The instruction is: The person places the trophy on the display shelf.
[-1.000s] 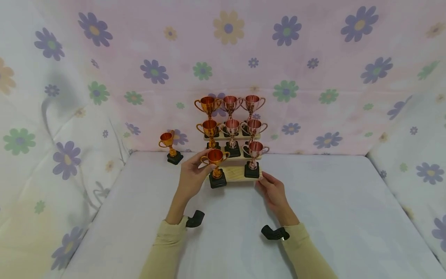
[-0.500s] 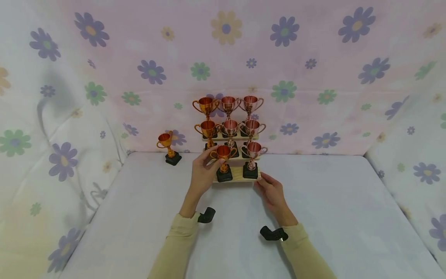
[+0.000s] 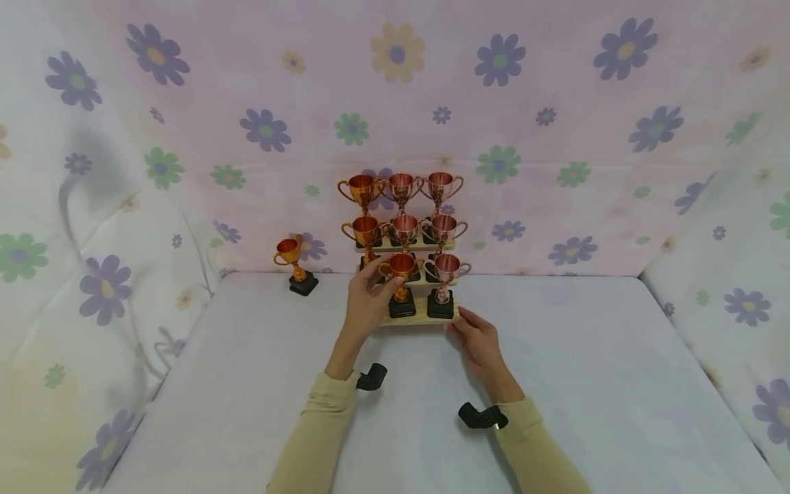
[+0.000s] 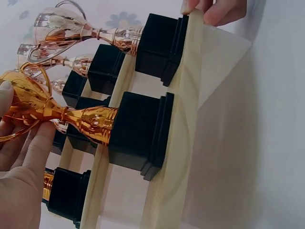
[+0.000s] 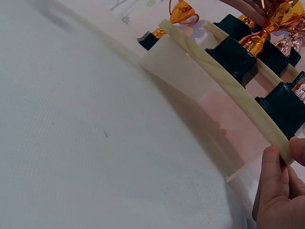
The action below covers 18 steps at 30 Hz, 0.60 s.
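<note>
In the head view my left hand (image 3: 363, 305) holds a small gold trophy (image 3: 402, 303) by its cup. Its black base sits on the lowest tier of a wooden display stand (image 3: 401, 320), as the left wrist view also shows with the trophy's base (image 4: 138, 129) on the pale board (image 4: 183, 119). Just right of it, a rose-gold trophy (image 3: 441, 304) stands upright on the same tier. My right hand (image 3: 484, 346) grips the right end of that board, thumb above and fingers below in the right wrist view, where the board (image 5: 224, 83) runs diagonally.
Gold and rose-gold trophies (image 3: 404, 228) fill the two upper tiers. Another gold trophy (image 3: 302, 281) stands on the white table (image 3: 586, 377) to the left, near the back. Flower-print cloth (image 3: 555, 137) walls the back and sides.
My left hand has carried the gold trophy rightward from the front left end of the lowest tier to beside the rose-gold one. My right hand has kept its grip on the board.
</note>
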Each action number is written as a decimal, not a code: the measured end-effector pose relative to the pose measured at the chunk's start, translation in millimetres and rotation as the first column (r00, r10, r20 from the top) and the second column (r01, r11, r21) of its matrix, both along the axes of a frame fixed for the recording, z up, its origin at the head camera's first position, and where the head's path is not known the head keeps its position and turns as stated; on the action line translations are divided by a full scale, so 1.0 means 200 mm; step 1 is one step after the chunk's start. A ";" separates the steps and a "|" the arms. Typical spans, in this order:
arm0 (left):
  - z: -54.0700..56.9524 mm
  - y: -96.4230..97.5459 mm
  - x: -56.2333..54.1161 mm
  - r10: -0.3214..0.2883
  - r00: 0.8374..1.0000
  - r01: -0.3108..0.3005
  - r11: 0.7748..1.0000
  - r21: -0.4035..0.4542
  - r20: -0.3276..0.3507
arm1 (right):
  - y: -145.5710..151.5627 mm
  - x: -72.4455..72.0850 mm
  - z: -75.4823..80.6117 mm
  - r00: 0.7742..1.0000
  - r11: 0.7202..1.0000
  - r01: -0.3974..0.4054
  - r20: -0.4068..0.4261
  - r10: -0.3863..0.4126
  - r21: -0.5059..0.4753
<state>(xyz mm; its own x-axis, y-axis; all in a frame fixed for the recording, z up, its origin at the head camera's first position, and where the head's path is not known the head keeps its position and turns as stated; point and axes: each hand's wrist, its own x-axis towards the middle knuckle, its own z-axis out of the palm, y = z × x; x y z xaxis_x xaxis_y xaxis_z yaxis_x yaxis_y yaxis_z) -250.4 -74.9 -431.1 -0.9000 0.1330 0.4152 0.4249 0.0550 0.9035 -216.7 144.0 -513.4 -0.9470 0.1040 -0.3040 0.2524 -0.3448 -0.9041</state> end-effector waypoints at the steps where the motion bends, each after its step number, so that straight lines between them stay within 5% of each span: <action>1: 0.02 0.00 0.01 -0.006 1.000 0.006 1.000 -0.002 0.003 | 0.00 0.00 0.00 1.000 1.000 -0.002 0.002 0.002 0.002; 8: -0.08 -0.01 -0.06 -0.043 0.999 0.043 0.999 -0.005 0.006 | 0.00 0.00 0.00 1.000 1.000 0.003 0.003 -0.003 0.000; 18: -0.11 -0.03 -0.06 -0.048 0.999 0.048 0.998 0.040 0.023 | 0.00 0.00 0.00 1.000 1.000 0.011 0.003 -0.010 -0.011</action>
